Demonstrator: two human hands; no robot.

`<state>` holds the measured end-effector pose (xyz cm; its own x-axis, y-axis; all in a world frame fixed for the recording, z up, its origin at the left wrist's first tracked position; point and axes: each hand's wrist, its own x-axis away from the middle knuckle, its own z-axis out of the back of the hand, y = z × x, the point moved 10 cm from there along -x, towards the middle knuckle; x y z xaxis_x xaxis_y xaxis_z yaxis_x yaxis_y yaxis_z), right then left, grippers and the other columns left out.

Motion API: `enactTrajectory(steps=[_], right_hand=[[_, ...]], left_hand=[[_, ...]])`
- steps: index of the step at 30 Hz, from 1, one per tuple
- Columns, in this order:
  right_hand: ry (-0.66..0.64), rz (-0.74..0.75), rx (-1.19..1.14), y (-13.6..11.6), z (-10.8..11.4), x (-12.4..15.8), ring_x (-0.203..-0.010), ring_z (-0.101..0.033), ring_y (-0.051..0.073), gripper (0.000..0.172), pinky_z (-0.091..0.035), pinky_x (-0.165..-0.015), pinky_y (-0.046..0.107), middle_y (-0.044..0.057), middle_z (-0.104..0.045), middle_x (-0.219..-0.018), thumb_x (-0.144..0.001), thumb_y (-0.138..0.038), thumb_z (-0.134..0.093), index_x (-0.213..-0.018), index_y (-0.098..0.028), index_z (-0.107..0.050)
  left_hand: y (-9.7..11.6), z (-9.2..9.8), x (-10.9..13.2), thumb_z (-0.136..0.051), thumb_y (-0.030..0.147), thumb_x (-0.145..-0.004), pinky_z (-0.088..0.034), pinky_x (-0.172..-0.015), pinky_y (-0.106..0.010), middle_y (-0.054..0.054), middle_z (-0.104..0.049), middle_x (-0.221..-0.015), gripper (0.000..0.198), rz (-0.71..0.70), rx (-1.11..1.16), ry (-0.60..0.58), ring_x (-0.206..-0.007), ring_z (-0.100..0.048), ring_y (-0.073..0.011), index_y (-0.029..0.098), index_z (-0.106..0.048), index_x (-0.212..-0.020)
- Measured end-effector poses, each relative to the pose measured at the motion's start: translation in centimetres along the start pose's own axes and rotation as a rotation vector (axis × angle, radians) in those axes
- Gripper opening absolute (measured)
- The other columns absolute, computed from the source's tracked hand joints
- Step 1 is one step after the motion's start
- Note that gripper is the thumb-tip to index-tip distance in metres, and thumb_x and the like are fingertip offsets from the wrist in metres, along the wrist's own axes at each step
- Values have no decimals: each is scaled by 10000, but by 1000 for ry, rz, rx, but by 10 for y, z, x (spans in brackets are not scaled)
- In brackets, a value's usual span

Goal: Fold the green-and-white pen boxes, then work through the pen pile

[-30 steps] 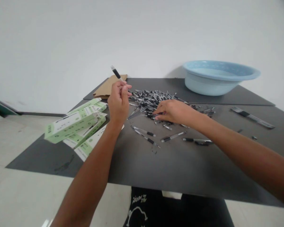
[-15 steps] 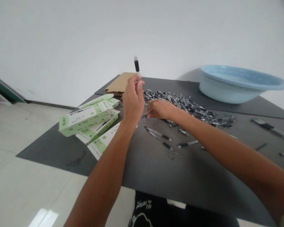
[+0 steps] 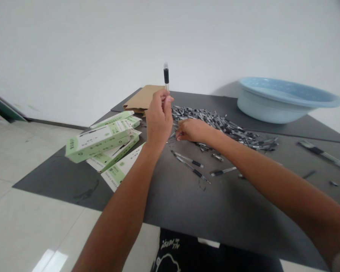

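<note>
My left hand (image 3: 160, 119) is closed around a clear pen (image 3: 166, 75) with a black grip, held upright so its upper part sticks out above my fingers. Low over the table, my right hand (image 3: 197, 130) has its fingers pinched together at the near left side of a heap of pens and pen parts (image 3: 215, 121). Thin dark pieces show by its fingertips; what it grips, if anything, is too small to make out. Closer to me lie loose pens (image 3: 191, 166), and another black-gripped pen (image 3: 222, 172) is partly covered by my right forearm.
Green and white pen boxes (image 3: 99, 139) are stacked on the left of the dark table (image 3: 170, 200), with flat brown cardboard (image 3: 143, 97) behind them. A light blue basin (image 3: 272, 105) stands at the back right. More pens (image 3: 323, 154) lie at far right.
The pen in my left hand has turned from slightly tilted to nearly vertical. My right hand stays at the heap with its fingers pinched. The whole view has shifted slightly.
</note>
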<state>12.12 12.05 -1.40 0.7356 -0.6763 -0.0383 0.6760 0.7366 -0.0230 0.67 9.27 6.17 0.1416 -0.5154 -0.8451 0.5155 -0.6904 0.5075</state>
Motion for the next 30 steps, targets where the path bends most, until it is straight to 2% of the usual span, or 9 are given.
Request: enactTrajectory(steps=[6, 11, 16, 18, 20, 22, 25, 27, 30], right_hand=[[149, 25, -53, -9, 30, 28, -1013, -696, 239, 220, -474, -834, 313, 96, -730, -1108, -1035, -291, -662, -1136, -222, -845], [344, -52, -77, 4, 67, 92, -990, -678, 236, 222, -492, -878, 343, 102, -716, -1100, -1073, -309, -606, -1139, -182, -775], [690, -293, -234, 43, 100, 181, -734, -599, 174, 219, -470, -699, 329, 47, -705, -960, -1064, -426, -623, -1090, -223, -700], [807, -420, -405, 59, 103, 214, -624, -537, 149, 241, -425, -580, 309, 16, -679, -892, -1050, -489, -639, -1095, -254, -667], [955, -466, -619, 65, 106, 241, -550, -488, 119, 235, -367, -481, 291, 2, -666, -920, -1035, -509, -663, -1088, -282, -629], [1146, -425, -760, 60, 114, 264, -505, -446, 92, 208, -325, -420, 283, 4, -655, -990, -1020, -482, -691, -1037, -291, -610], [1381, -370, -831, 43, 125, 290, -452, -368, 65, 182, -265, -370, 275, 4, -623, -986, -999, -425, -713, -957, -287, -602], [1473, -371, -836, 31, 129, 301, -431, -325, 60, 162, -228, -350, 273, 6, -623, -985, -1007, -390, -695, -932, -289, -594], [1521, -357, -831, 14, 133, 310, -417, -283, 84, 140, -179, -317, 312, 14, -629, -958, -1022, -369, -678, -915, -307, -613]], left_hand=[[4, 2, 1, -473, 358, -1148, -607, -798, -286, -70, -809, -1107, 214, -13, 0, 24, -894, -773, -160, 239, -605, -1268], [24, -6, 7, -507, 350, -1134, -603, -783, -257, -60, -809, -1080, 197, -30, 49, -11, -881, -769, -142, 227, -613, -1245], [77, -26, 30, -617, 300, -1080, -598, -765, -224, -26, -812, -1004, 135, -116, 112, -152, -794, -765, -115, 206, -649, -1172], [102, -33, 45, -675, 237, -1042, -587, -750, -195, -2, -818, -973, 108, -183, 110, -224, -735, -759, -93, 214, -665, -1147], [123, -40, 60, -712, 200, -1011, -591, -753, -181, 9, -823, -936, 109, -248, 105, -300, -728, -768, -94, 217, -676, -1112], [138, -45, 73, -734, 176, -988, -587, -734, -169, 21, -824, -903, 132, -297, 110, -362, -697, -765, -91, 221, -677, -1099], [150, -55, 88, -731, 165, -979, -573, -705, -152, 39, -826, -893, 144, -346, 111, -478, -666, -758, -82, 226, -674, -1097], [153, -61, 94, -713, 168, -987, -566, -691, -148, 52, -819, -866, 119, -365, 106, -543, -644, -749, -79, 229, -677, -1083], [155, -67, 100, -696, 181, -997, -550, -659, -151, 63, -808, -831, 91, -376, 75, -606, -621, -741, -82, 232, -685, -1072]])
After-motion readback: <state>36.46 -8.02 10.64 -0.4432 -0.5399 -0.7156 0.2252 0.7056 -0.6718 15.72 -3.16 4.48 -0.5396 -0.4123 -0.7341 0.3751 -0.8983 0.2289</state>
